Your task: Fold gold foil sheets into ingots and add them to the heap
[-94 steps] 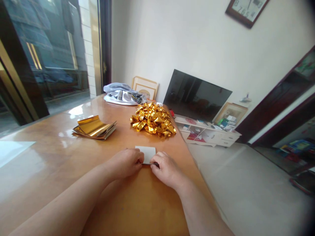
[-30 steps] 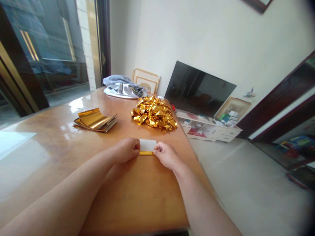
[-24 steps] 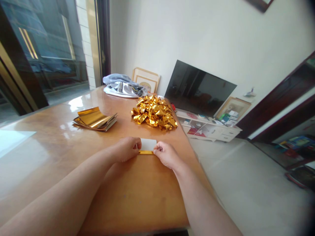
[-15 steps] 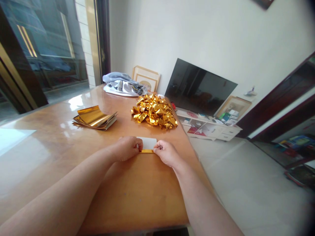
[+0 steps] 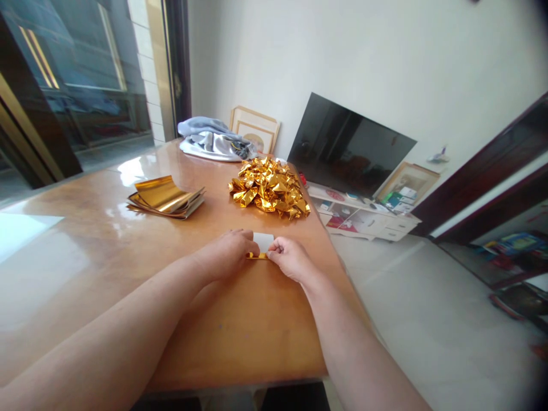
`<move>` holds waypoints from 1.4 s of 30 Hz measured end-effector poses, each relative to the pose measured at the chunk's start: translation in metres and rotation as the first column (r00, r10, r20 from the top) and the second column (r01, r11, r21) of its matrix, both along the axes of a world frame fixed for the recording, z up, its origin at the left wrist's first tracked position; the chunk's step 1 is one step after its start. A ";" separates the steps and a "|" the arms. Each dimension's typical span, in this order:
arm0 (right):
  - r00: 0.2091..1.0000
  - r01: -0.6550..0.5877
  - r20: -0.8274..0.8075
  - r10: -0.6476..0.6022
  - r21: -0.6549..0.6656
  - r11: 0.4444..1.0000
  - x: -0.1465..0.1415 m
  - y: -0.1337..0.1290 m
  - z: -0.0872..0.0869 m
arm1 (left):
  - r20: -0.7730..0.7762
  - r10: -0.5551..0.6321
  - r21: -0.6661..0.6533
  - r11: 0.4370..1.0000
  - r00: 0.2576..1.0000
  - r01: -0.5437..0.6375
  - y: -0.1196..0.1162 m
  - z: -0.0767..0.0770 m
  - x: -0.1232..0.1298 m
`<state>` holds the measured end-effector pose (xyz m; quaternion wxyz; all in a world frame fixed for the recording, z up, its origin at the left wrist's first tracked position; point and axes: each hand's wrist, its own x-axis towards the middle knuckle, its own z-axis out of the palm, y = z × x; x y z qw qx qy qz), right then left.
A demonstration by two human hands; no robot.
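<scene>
The left hand (image 5: pixel 229 251) and the right hand (image 5: pixel 289 260) each pinch narrowly on one end of a small white rectangular paper slip (image 5: pixel 263 241), with a thin gold foil strip (image 5: pixel 257 256) along its near edge, low over the glossy orange-brown wooden table (image 5: pixel 257 342). Just beyond the slip sits a heap of crumpled gold foil pieces (image 5: pixel 269 188); farther left of the slip lie a flat stack of gold foil sheets (image 5: pixel 165 197) and a crumpled grey cloth (image 5: pixel 214 142)
</scene>
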<state>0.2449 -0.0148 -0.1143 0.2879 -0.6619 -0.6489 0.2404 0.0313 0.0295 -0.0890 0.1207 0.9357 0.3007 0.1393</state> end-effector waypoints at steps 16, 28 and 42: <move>0.998 -0.046 -0.051 0.045 -0.013 0.999 0.004 0.001 -0.001 | -0.112 -0.075 0.052 0.995 0.991 0.081 -0.011 0.017 -0.006; 0.999 -0.003 -0.039 0.005 0.054 0.999 0.004 -0.004 -0.002 | -0.140 -0.031 0.103 0.994 0.990 0.046 -0.014 0.014 -0.005; 0.994 0.057 0.081 -0.075 0.198 0.978 0.012 -0.010 0.002 | -0.112 -0.036 0.105 0.993 0.993 0.048 -0.014 0.010 -0.007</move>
